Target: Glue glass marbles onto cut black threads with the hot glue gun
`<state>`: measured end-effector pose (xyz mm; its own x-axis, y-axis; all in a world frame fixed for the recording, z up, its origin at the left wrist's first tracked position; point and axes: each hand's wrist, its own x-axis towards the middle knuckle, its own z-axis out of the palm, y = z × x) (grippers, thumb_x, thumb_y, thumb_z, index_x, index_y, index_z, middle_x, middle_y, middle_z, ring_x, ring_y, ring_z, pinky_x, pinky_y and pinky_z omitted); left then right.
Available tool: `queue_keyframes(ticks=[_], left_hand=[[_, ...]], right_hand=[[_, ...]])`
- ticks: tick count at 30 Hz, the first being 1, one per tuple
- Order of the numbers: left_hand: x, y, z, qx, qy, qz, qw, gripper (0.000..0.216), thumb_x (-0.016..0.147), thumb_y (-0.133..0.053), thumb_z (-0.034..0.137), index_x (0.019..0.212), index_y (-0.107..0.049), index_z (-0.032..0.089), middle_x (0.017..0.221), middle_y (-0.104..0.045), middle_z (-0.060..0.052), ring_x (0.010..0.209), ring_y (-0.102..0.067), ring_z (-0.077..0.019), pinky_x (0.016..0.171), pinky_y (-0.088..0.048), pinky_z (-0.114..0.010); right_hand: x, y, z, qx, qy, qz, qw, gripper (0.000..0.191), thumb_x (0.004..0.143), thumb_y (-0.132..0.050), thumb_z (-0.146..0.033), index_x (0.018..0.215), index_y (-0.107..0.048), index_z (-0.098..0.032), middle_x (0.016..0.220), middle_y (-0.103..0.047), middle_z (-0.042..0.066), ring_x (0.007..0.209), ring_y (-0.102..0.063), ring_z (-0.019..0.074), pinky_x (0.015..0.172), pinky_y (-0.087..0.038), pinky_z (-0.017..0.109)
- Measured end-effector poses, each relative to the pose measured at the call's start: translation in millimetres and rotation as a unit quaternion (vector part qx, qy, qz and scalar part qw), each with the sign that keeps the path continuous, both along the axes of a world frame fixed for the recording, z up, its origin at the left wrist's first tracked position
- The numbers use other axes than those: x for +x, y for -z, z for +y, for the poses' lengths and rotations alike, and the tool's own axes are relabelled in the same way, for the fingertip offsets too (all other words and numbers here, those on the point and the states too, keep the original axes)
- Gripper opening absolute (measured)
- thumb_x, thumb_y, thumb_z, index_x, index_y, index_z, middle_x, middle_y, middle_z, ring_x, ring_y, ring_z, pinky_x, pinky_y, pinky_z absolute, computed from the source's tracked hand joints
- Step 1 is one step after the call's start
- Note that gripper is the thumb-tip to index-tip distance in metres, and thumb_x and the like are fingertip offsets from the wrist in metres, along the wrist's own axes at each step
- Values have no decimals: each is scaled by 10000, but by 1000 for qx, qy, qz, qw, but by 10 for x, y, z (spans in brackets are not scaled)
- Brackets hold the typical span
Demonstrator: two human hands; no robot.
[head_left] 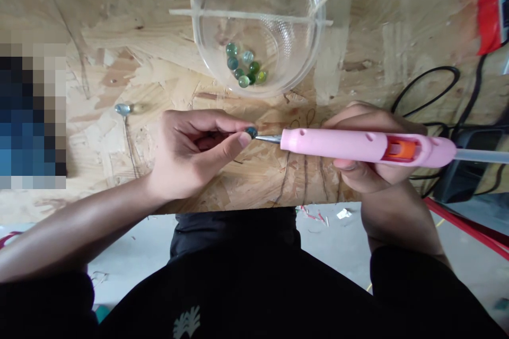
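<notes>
Between thumb and fingertips, my left hand point(191, 153) pinches a dark blue-green marble point(251, 132). My right hand point(368, 167) is wrapped round a pink hot glue gun point(336, 143) with an orange part in its body and a clear glue stick point(481, 156) coming out of the back. The gun's metal nozzle point(268, 139) points left, its tip at the marble; I cannot tell whether glue is on it. Left of my left hand, a pale blue marble point(123, 109) lies on the wooden board with a thin string point(129, 140) running from it.
A clear plastic bowl point(199, 58) holding several green and blue marbles point(244, 81) stands beyond my hands, with a thin wooden stick point(254, 16) across it. More thin strings point(305, 180) lie near the board's front edge. Black cables point(449, 71) and a black box point(461, 169) are at right.
</notes>
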<state>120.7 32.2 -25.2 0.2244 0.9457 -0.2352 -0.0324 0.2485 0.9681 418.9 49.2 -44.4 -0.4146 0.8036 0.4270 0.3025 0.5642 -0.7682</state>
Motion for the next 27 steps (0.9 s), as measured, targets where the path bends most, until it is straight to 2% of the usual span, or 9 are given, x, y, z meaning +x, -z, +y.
queue_keyframes(ticks=[4, 8, 11, 13, 17, 22, 27], left_hand=[[3, -10, 2, 5, 6, 11, 1000, 146, 880, -973, 430, 898, -916, 296, 691, -747, -22, 542, -578, -124, 412, -389, -288], [0, 3, 0, 6, 7, 4, 1000, 146, 864, -988, 424, 899, -915, 302, 680, -741, -18, 531, -577, -124, 405, -377, -287], [-8, 9, 0, 1, 9, -5, 1000, 159, 849, -1000, 419, 909, -912, 300, 673, -738, -19, 538, -605, -137, 410, -396, -295], [-14, 9, -1, -2, 10, -8, 1000, 163, 843, -1005, 413, 915, -913, 298, 684, -747, -25, 548, -627, -149, 421, -415, -306], [-23, 19, -3, 6, 13, 4, 1000, 142, 872, -984, 411, 945, -920, 307, 720, -773, -33, 601, -672, -175, 452, -443, -326], [-24, 51, 8, 55, 19, -1, 998, 212, 830, -1015, 421, 986, -935, 303, 715, -769, -27, 575, -601, -143, 432, -346, -318], [-22, 15, 11, 31, 22, 18, 999, 117, 890, -968, 413, 944, -927, 318, 711, -763, -27, 554, -596, -142, 438, -354, -327]], right_hand=[[2, -20, 18, 43, -48, 20, 998, 187, 1039, -694, -431, 954, -704, -264, 839, -752, 37, 703, -752, 225, 572, -576, 394], [-11, -19, 55, 44, -56, 28, 997, 186, 1011, -727, -406, 922, -689, -247, 806, -727, 48, 681, -740, 232, 550, -565, 388], [-29, -5, 74, 61, -52, 48, 996, 176, 987, -745, -407, 994, -735, -231, 809, -750, 56, 651, -740, 229, 536, -553, 384], [-40, -4, 84, 49, -54, 49, 996, 180, 983, -746, -412, 983, -732, -233, 786, -747, 46, 625, -725, 216, 527, -538, 376], [-56, -10, 92, 7, -104, 47, 993, 255, 1026, -704, -416, 835, -642, -258, 662, -657, -20, 481, -591, 149, 472, -472, 337], [-47, 14, 64, 58, -40, 52, 996, 220, 979, -766, -424, 881, -703, -237, 786, -755, 56, 644, -744, 219, 534, -535, 373], [-30, 20, 51, 47, -48, 44, 997, 193, 992, -755, -422, 936, -730, -239, 799, -773, 65, 655, -753, 226, 555, -563, 378]])
